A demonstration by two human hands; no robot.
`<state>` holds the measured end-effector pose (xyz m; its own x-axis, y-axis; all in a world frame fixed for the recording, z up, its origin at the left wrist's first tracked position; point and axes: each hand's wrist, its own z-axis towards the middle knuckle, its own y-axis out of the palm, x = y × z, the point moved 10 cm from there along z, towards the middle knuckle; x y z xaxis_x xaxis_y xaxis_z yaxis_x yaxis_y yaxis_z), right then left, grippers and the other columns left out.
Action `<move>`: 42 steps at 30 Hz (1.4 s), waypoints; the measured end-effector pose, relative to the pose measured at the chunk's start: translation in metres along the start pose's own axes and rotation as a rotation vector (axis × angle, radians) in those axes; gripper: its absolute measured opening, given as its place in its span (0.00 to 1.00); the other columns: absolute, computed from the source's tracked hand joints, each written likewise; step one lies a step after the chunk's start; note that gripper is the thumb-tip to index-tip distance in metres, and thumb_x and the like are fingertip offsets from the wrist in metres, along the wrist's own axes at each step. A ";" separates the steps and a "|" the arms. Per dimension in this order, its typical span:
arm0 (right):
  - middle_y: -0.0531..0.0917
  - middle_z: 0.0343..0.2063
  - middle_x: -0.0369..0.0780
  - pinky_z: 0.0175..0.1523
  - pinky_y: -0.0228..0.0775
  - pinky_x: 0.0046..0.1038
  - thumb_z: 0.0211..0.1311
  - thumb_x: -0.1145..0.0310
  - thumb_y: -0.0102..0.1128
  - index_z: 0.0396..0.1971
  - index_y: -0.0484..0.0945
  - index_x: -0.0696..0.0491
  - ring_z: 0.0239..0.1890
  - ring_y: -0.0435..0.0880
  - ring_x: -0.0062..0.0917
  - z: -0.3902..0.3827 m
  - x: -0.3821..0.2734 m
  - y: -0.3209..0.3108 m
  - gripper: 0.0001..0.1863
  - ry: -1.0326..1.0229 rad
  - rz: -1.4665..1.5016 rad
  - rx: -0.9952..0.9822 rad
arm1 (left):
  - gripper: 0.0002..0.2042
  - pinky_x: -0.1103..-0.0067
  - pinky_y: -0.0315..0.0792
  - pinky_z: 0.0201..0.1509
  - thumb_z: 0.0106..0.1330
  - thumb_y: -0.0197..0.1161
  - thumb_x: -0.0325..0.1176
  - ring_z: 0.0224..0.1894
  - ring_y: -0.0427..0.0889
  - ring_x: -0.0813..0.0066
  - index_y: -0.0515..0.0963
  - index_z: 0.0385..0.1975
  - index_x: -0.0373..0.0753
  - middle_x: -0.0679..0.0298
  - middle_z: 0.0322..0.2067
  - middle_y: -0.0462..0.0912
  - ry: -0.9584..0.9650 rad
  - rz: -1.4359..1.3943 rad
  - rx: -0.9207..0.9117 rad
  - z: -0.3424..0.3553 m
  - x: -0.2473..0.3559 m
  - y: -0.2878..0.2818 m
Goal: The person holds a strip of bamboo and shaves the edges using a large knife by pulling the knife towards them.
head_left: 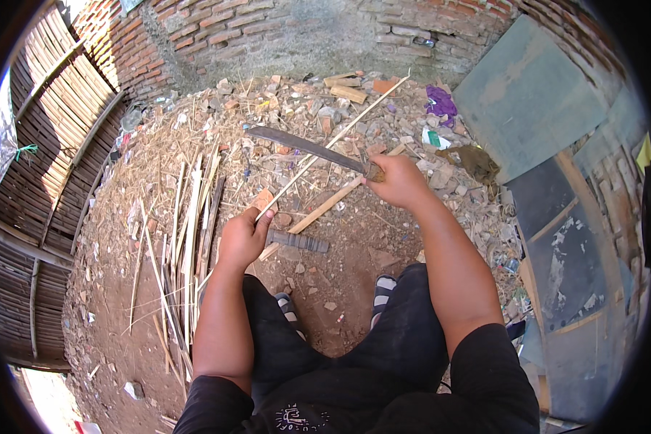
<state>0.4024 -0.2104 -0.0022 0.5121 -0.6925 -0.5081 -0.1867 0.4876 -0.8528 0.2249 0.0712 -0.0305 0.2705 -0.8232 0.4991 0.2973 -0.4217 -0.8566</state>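
My right hand [392, 178] grips the handle of a machete [296, 141], whose long dark blade points left and slightly upward. In my left hand [246, 239] is a thin pale bamboo strip [348, 129] that runs diagonally up to the right, crossing near the blade; whether they touch I cannot tell. Below the strip, beside my left hand, lies a dark grey ridged object [304, 242], partly hidden by the hand. A wider light wooden batten [322, 211] lies diagonally on the ground between my hands.
Split bamboo strips [189, 267] lie to my left, near a woven bamboo wall [47, 166]. Rubble [325, 112] and a purple bag [441, 105] lie before a brick wall [260, 32]. Grey panels [528, 94] lean at right. My legs and sandaled feet [383, 296] are below.
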 end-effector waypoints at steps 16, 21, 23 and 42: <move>0.88 0.35 0.49 0.46 0.78 0.47 0.54 0.58 0.78 0.44 0.86 0.50 0.41 0.87 0.49 -0.002 -0.010 0.005 0.19 -0.113 0.017 0.104 | 0.25 0.64 0.76 0.33 0.63 0.75 0.55 0.25 0.84 0.52 0.80 0.29 0.35 0.53 0.20 0.82 0.027 -0.041 -0.039 -0.005 0.012 0.000; 0.88 0.37 0.48 0.49 0.79 0.47 0.57 0.58 0.76 0.48 0.86 0.47 0.45 0.88 0.47 -0.004 -0.030 0.024 0.20 -0.132 -0.039 -0.043 | 0.25 0.63 0.77 0.33 0.64 0.75 0.55 0.26 0.85 0.52 0.80 0.29 0.34 0.52 0.21 0.82 0.004 -0.018 -0.036 -0.004 0.010 0.002; 0.88 0.36 0.48 0.49 0.79 0.47 0.57 0.58 0.76 0.48 0.86 0.47 0.45 0.88 0.47 -0.006 -0.046 0.039 0.19 -0.162 -0.126 -0.156 | 0.25 0.63 0.77 0.33 0.64 0.74 0.55 0.26 0.85 0.52 0.79 0.28 0.35 0.52 0.21 0.82 -0.002 -0.014 -0.049 -0.004 0.009 0.005; 0.88 0.34 0.47 0.45 0.80 0.46 0.54 0.62 0.74 0.42 0.86 0.47 0.40 0.88 0.47 -0.006 -0.055 0.037 0.16 -0.237 -0.121 -0.138 | 0.24 0.60 0.75 0.31 0.64 0.74 0.54 0.24 0.84 0.49 0.79 0.30 0.35 0.51 0.20 0.82 0.055 0.031 0.045 -0.007 0.026 -0.006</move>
<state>0.3619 -0.1573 -0.0061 0.7161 -0.5900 -0.3729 -0.2157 0.3210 -0.9222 0.2242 0.0499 -0.0129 0.2294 -0.8558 0.4637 0.3313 -0.3793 -0.8639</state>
